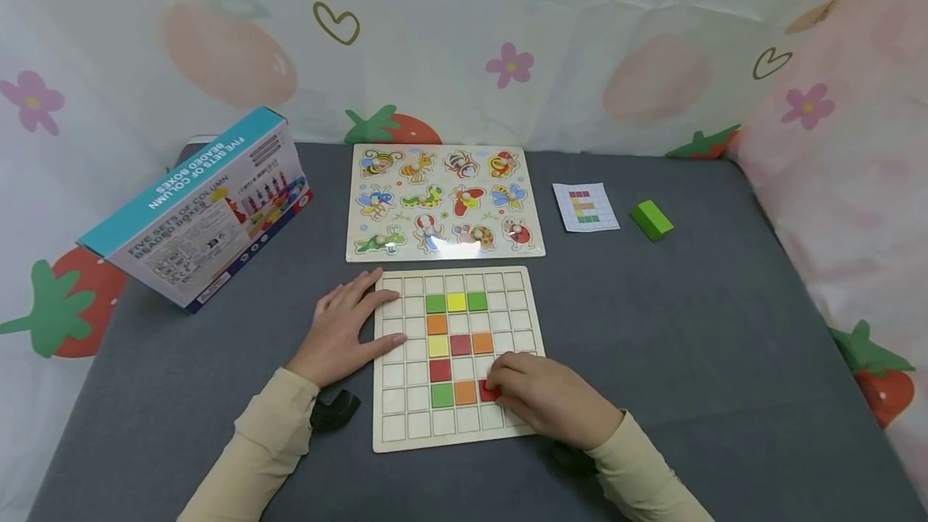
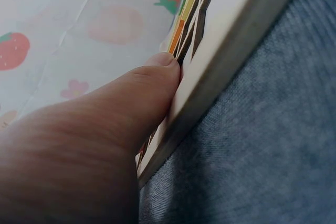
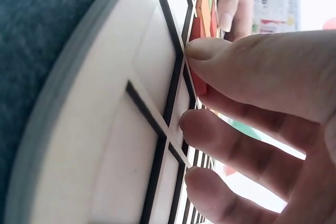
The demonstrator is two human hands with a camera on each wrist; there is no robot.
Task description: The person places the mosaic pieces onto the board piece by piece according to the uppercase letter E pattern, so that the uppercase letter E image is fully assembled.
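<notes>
A wooden grid board (image 1: 391, 428) lies flat on the table, with green, yellow, orange and red square tiles in some cells. My right hand (image 1: 554, 395) pinches a red tile (image 1: 489, 391) at the right end of the lower coloured row, beside an orange tile (image 1: 466, 393). In the right wrist view, the thumb and index finger are at that red tile (image 3: 196, 30), while the other fingertips touch the board. My left hand (image 1: 346, 333) rests spread on the board's left edge, thumb and fingers on its blank cells. The left wrist view shows its thumb (image 2: 152, 77) pressing the rim.
Behind the board lies an insect picture puzzle (image 1: 444, 220). A pattern card (image 1: 586, 208) and a green block (image 1: 652, 221) are at the back right. A blue-and-white box (image 1: 210, 208) stands at the left. A printed curtain (image 1: 580, 47) surrounds the grey table (image 1: 696, 361).
</notes>
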